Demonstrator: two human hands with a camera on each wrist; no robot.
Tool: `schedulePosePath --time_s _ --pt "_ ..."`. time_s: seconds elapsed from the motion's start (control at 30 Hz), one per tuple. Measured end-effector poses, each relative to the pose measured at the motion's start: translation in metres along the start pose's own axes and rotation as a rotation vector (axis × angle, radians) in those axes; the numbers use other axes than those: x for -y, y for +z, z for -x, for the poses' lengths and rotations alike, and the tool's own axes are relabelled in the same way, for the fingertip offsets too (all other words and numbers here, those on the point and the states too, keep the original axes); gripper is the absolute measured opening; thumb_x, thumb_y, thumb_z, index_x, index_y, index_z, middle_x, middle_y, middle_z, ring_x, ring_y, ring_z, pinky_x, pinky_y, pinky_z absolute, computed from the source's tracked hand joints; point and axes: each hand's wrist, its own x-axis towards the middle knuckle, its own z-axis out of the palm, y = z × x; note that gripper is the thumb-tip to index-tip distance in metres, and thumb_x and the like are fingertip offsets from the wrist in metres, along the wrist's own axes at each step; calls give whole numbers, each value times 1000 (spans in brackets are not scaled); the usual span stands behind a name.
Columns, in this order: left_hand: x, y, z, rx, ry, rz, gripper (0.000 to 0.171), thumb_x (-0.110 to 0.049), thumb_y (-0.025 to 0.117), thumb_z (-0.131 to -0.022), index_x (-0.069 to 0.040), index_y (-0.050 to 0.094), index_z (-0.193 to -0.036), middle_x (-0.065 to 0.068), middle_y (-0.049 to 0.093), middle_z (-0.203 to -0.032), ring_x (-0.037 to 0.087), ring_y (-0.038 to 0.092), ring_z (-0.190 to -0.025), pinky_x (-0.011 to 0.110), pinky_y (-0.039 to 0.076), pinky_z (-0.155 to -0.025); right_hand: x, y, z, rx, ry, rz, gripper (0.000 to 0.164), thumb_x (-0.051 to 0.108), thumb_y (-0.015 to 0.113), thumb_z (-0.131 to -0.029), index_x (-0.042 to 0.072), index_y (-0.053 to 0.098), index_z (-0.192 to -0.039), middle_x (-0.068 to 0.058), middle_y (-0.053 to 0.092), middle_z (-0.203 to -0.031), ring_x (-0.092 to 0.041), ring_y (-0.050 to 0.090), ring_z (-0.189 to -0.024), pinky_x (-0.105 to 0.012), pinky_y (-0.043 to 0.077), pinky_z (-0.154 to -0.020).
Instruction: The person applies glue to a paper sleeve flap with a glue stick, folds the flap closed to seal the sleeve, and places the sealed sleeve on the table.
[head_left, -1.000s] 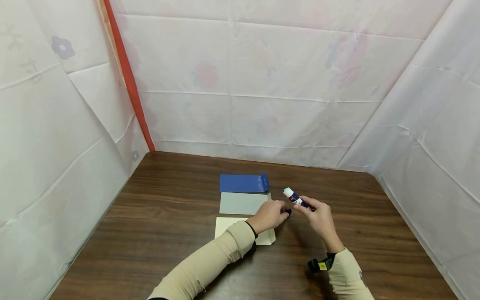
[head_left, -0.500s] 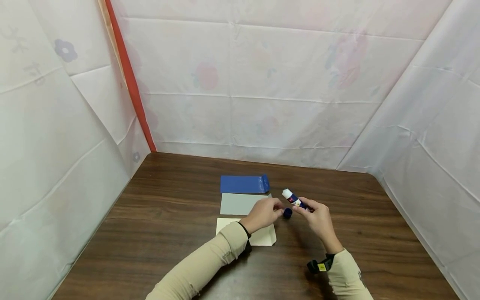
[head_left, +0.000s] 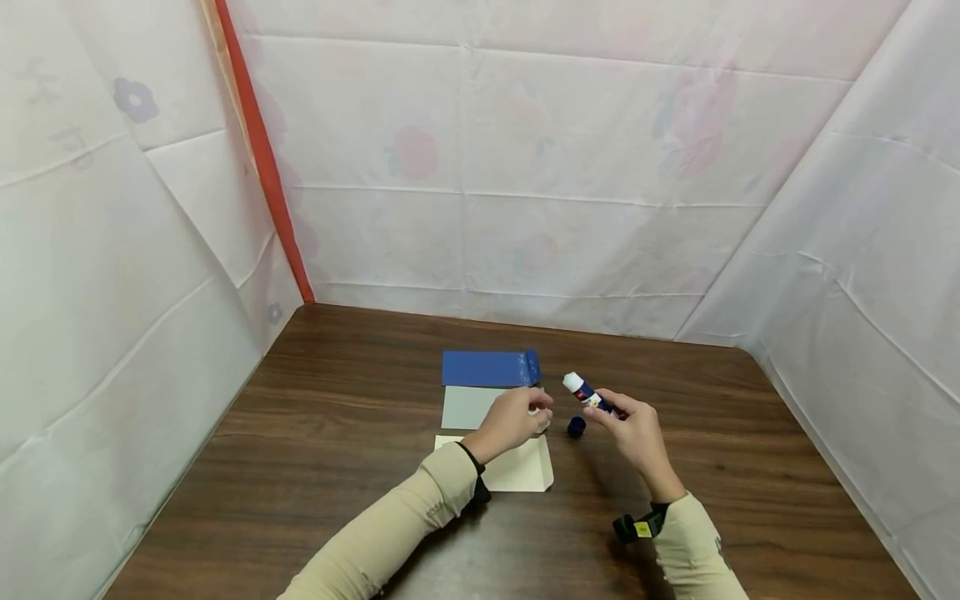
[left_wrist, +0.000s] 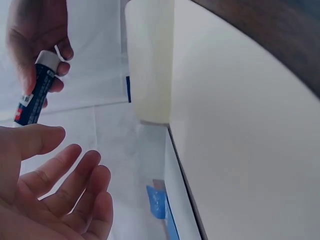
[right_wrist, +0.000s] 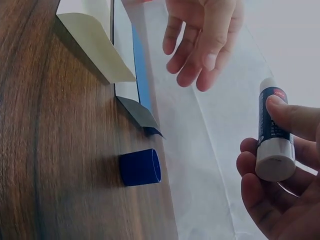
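In my right hand [head_left: 633,429] I grip an uncapped glue stick [head_left: 585,392], its white end pointing up and left. The dark blue cap [head_left: 576,427] stands on the table just left of that hand. My left hand [head_left: 513,421] holds nothing; its fingers are loosely bent above the grey envelope [head_left: 467,407]. In front of it lies a cream envelope [head_left: 525,467], partly covered by the left wrist. A blue envelope [head_left: 483,367] lies farthest back, with whitish smears near its flap [head_left: 533,367]. The right wrist view shows the cream and grey flaps [right_wrist: 137,114] raised.
The three envelopes lie in a column on the dark wood table [head_left: 337,433]. White patterned cloth [head_left: 480,167] hangs behind the table and along both sides. A red strip [head_left: 262,158] runs down the back left corner.
My left hand has let go of the glue cap, leaving it on the table, and has drawn back left over the grey envelope. The right hand stays nearly still with the glue stick.
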Motion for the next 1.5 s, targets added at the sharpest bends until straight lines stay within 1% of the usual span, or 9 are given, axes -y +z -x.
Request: schedulePosePath --time_s 0.1,0.3,0.5,0.63,0.77,1.03,1.2,1.3,1.5 --pt "2 -4 1 -16 1 7 22 -19 62 -96 -8 72 -112 6 71 -112 21 65 -103 32 53 -83 1 2 0 8 -2 -10 36 22 77 -84 3 72 -114 -17 69 -89 -9 49 -64 -21 41 -53" --pt "5 -11 6 -39 -9 31 26 -20 61 -96 -7 70 -118 7 70 -113 23 65 -103 35 53 -84 4 6 0 12 -22 -22 35 20 77 -84 1 72 -113 -16 68 -87 -8 48 -62 -21 40 -52" --pt "7 -15 11 -48 -27 68 27 -19 61 -96 -6 70 -118 10 70 -111 26 64 -102 37 52 -82 5 10 1 24 -20 -21 36 21 77 -84 1 71 -114 -15 70 -88 -8 47 -61 -22 39 -52" --pt "10 -17 15 -70 -34 84 26 -19 62 -95 -5 70 -116 9 70 -107 25 65 -99 33 52 -79 6 13 2 41 -19 -29 38 21 77 -84 1 71 -116 -16 71 -89 -7 48 -61 -22 40 -52" --pt "12 -20 18 -99 -42 99 25 -18 63 -95 -6 71 -115 8 71 -104 24 65 -97 31 52 -77 8 15 3 36 -32 -42 37 19 77 -83 1 71 -114 -16 70 -87 -6 48 -61 -21 40 -52" --pt "11 -24 25 -71 -58 158 29 -22 63 -95 -4 69 -117 9 71 -103 23 65 -96 29 52 -75 15 22 7 64 -50 -74 33 19 76 -85 1 72 -113 -12 66 -83 -7 47 -64 -21 39 -53" --pt "14 -26 26 -73 -72 205 33 -29 66 -93 -6 70 -117 9 71 -107 23 65 -97 28 53 -74 18 26 9 63 -42 -98 34 20 77 -83 2 72 -112 -13 65 -81 -10 49 -64 -20 40 -53" --pt "16 -28 25 -75 -81 234 34 -32 66 -93 -8 70 -117 9 71 -110 22 65 -99 28 53 -75 19 27 9 61 -48 -116 35 19 77 -83 1 72 -113 -14 67 -82 -12 50 -64 -20 40 -53" --pt "15 -31 25 -70 -79 282 39 -34 68 -91 -6 69 -118 10 70 -112 23 65 -99 28 54 -76 19 30 9 67 -85 -156 34 16 77 -83 0 71 -113 -13 66 -79 -8 48 -62 -20 41 -52"
